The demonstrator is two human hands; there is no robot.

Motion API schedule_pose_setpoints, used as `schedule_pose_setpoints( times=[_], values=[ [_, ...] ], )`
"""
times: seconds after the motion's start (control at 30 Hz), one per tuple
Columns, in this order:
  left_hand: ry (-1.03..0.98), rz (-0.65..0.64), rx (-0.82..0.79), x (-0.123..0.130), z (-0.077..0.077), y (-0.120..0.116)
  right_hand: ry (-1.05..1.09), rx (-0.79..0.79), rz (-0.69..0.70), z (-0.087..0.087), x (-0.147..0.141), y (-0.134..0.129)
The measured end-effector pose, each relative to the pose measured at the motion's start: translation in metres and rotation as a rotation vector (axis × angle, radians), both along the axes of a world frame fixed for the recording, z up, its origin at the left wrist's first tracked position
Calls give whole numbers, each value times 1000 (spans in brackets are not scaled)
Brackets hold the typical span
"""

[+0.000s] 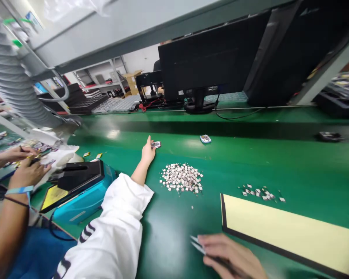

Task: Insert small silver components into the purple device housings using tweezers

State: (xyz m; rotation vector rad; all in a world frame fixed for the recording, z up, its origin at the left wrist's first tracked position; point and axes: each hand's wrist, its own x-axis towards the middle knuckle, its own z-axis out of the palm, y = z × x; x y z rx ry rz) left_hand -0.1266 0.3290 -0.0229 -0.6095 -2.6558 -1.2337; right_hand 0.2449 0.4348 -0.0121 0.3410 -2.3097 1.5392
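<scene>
My left hand point(147, 152) reaches out over the green bench, its fingers closed on a small rounded device point(156, 144) with a light rim. My right hand point(231, 254), low in the view, grips a pair of tweezers point(197, 245), whose two tips stand apart and point left with nothing between them. Between and beyond my hands lies a heap of small white square parts point(182, 177) with thin dark leads. A smaller scatter of similar parts point(261, 192) is on the right. Another small device with a blue rim point(205, 139) rests farther back.
A pale yellow sheet with a black edge point(291, 232) lies at right. A blue box-shaped machine point(81, 197) stands left, beside a co-worker's hands point(29, 166). Behind are a monitor point(212, 58) and a cable. A dark object point(330, 136) sits far right.
</scene>
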Motion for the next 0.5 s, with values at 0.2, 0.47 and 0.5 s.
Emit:
schedule_pose_setpoints(
  times=[0.2,0.47,0.5],
  values=[
    [-61,-15,134,-9,-2,3,5,-41,-157,10,-11,1],
    [-114,75,306,-12,-7,1,-232,-285,-138,-1,-16,-2],
    [-115,86,316,-11,-7,0,-266,-304,-121,-5,-18,0]
  ],
)
